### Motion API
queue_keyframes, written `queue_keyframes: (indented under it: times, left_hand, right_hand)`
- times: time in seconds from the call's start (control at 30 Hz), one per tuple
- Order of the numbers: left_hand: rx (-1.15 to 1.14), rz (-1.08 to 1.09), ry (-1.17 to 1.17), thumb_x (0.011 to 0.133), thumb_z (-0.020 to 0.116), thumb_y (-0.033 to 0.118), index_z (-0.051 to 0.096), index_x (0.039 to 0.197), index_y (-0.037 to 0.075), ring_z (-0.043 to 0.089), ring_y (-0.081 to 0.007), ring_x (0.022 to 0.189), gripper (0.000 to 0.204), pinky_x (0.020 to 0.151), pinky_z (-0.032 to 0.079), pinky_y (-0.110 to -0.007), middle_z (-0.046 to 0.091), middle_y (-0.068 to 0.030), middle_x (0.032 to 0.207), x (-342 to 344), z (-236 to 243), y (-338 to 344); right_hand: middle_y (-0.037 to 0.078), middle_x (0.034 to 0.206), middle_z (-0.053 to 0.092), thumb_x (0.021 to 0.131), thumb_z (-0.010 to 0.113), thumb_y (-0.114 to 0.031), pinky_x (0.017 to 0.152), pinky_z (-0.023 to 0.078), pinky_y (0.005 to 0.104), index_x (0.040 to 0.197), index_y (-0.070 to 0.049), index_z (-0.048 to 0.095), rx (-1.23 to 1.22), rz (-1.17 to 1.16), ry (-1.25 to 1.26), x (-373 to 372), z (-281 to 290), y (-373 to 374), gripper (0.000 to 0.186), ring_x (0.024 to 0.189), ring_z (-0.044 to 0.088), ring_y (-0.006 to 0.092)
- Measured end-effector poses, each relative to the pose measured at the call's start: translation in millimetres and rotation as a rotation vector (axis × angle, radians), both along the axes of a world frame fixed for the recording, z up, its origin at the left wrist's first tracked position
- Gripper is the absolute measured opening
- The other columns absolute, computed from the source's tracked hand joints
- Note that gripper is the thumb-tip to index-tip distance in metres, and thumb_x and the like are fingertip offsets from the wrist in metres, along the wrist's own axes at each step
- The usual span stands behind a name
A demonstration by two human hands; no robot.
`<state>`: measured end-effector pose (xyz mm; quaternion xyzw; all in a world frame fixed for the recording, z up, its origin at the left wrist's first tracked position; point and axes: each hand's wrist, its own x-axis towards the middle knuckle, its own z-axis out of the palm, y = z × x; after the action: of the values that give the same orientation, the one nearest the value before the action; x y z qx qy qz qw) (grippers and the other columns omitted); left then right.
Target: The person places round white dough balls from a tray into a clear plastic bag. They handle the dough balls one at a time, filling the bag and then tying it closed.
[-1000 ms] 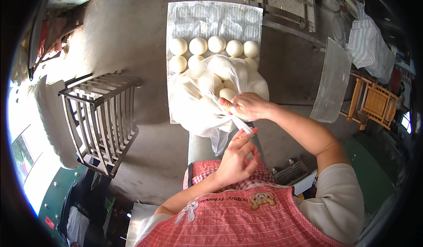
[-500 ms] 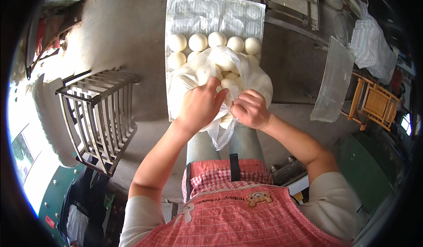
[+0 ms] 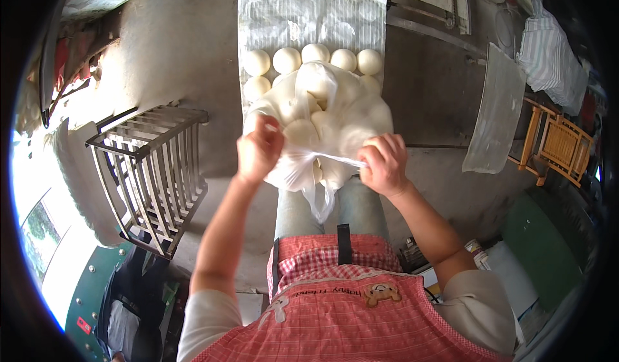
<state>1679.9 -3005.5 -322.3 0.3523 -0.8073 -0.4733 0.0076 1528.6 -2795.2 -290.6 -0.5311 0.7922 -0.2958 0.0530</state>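
Observation:
A thin clear plastic bag (image 3: 293, 173) bulges with several smooth, round white buns (image 3: 300, 132). It sits on the near part of a pale flat board (image 3: 309, 20), above my knees. My left hand (image 3: 258, 150) is closed at the bag's left side, and a bit of white film shows at its fingertips. On the opposite side my right hand (image 3: 383, 163) grips a tight twisted strand of the bag, pulled across the mouth. One loose handle of the bag (image 3: 317, 204) hangs down between my legs. Beyond the bag, more white buns (image 3: 286, 60) stand in rows on the board.
To the left stands a slatted metal rack (image 3: 158, 168). On the right are a leaning pale sheet (image 3: 495, 113), a small wooden chair (image 3: 560, 141) and a striped woven sack (image 3: 548, 55). A metal frame (image 3: 425, 4) lies at the far right.
My hands have moved apart, the left to the left and the right slightly to the right. The bag's plastic is now stretched into a tight strand across the mouth.

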Motion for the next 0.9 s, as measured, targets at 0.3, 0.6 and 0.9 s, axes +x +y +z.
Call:
queue_keyframes:
  times: [0.3,0.6,0.9]
  left_hand:
    - [-0.347,-0.1,0.178,0.075,0.056,-0.002,0.053,0.082,0.005,0.055,-0.0258,0.057,0.009,0.059,0.042,-0.036,0.056,-0.0062,0.06,27,-33,18]
    - [-0.233,0.077,0.211,0.073,0.061,-0.003,0.054,0.085,0.004,0.049,-0.0207,0.051,0.016,0.056,0.04,-0.035,0.055,-0.0027,0.061,65,3,70]
    - [-0.08,-0.553,0.328,0.065,0.055,-0.003,0.055,0.105,0.002,0.061,-0.0266,0.066,0.041,0.059,0.049,-0.036,0.062,-0.008,0.082,-24,63,24]
  right_hand:
    - [0.007,0.066,0.055,0.08,0.056,-0.013,0.055,0.039,0.0337,0.074,-0.006,0.059,0.152,-0.162,-0.203,-5,0,0,0.011,0.06,0.056,0.0248]
    - [0.011,0.069,0.059,0.091,0.052,-0.029,0.06,0.045,0.0326,0.084,0.001,0.058,0.179,-0.373,-1.637,44,-18,-47,0.031,0.068,0.06,0.018]
    - [0.013,0.076,0.058,0.066,0.065,0.002,0.062,0.046,0.0377,0.083,-0.002,0.054,0.123,-0.137,-0.673,60,-1,-41,0.021,0.071,0.058,0.0311]
